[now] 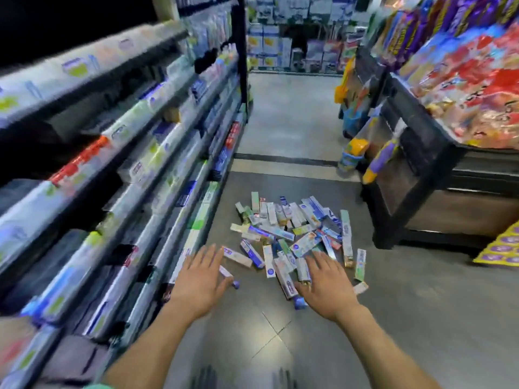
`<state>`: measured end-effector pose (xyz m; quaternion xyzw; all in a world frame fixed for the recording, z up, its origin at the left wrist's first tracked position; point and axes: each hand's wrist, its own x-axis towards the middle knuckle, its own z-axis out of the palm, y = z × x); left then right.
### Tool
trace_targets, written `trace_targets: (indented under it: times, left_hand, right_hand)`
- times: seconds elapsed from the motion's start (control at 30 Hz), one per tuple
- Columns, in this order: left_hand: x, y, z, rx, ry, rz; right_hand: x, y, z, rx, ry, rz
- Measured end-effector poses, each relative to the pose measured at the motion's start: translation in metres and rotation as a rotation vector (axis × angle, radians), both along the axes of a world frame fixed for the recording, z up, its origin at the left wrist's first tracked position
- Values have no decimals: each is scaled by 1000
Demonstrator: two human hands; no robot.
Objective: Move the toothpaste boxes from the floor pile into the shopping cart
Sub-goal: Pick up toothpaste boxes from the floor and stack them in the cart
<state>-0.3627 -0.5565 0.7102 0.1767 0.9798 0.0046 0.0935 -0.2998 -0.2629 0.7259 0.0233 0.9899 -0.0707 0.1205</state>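
A pile of toothpaste boxes lies scattered on the grey floor of a shop aisle, white, blue and green cartons pointing every way. My left hand stretches out with spread fingers over the pile's near left edge, above one small box. My right hand reaches out flat with straight fingers over the near right boxes. Neither hand holds anything. A blurred dark shape at the bottom edge may be part of the cart; I cannot tell.
Long shelves stocked with toothpaste run along the left, close to the pile. A black display bin heaped with red snack bags stands on the right. Yellow packs sit on the floor at far right. Grey floor stretches beyond.
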Motion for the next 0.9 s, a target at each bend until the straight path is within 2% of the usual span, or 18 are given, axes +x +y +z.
trace_targets:
  times: [0.27, 0.43, 0.53, 0.67, 0.8, 0.9]
  left_hand:
    - [-88, -37, -70, -32, 19, 93]
    - [-190, -42, -159, -19, -140, 133]
    - [-257, -43, -248, -37, -170, 113]
    - [-334, -48, -408, -17, -236, 81]
    - [-368, -56, -573, 95, -206, 127]
    - [-378, -62, -667, 129, -188, 218]
  right_hand:
    - [-142, -28, -74, -23, -113, 141]
    - [-241, -42, -165, -28, -196, 118]
    - [-304, -52, -239, -37, -227, 98]
    - [-383, -73, -366, -37, -228, 108]
    - [-441, -94, -518, -69, -204, 118]
    - [-478, -104, -611, -120, -148, 105]
